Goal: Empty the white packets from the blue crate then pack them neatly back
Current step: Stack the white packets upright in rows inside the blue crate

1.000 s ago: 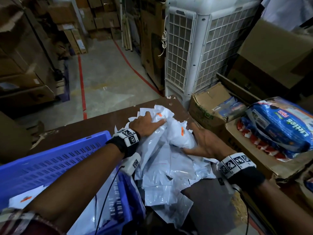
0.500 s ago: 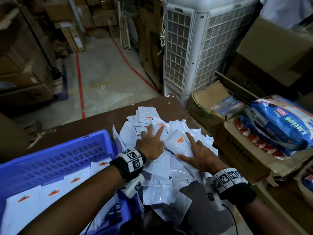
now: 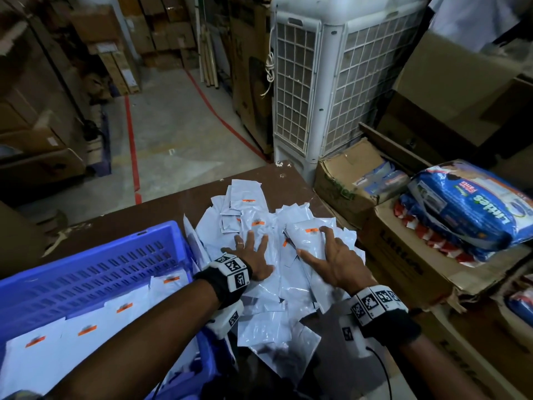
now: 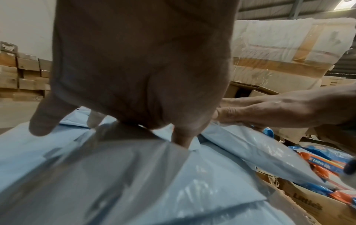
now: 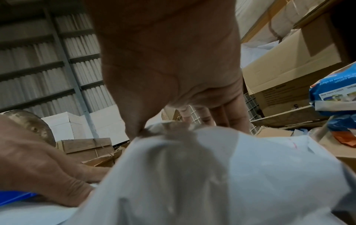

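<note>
A loose pile of white packets (image 3: 251,197) with orange labels lies on the brown table (image 3: 291,180), right of the blue crate (image 3: 86,269). More white packets (image 3: 86,327) lie flat inside the crate. My left hand (image 3: 251,252) presses flat on the pile with its fingers spread; the left wrist view shows its palm (image 4: 134,76) over the packets (image 4: 115,182). My right hand (image 3: 323,249) arches over a plump packet (image 3: 305,238), thumb and fingertips touching it. In the right wrist view that hand (image 5: 169,68) rests on the packet (image 5: 212,175).
A white air cooler (image 3: 331,82) stands just beyond the table's far corner. Cardboard boxes (image 3: 403,269) crowd the right edge, with a blue diaper pack (image 3: 467,206) on top. Stacked cartons and a floor with red tape lines (image 3: 131,145) lie beyond.
A second ago both hands held a raised bundle of packets. They set it down and spread it flat. Now my right hand has shifted onto a plump packet.
</note>
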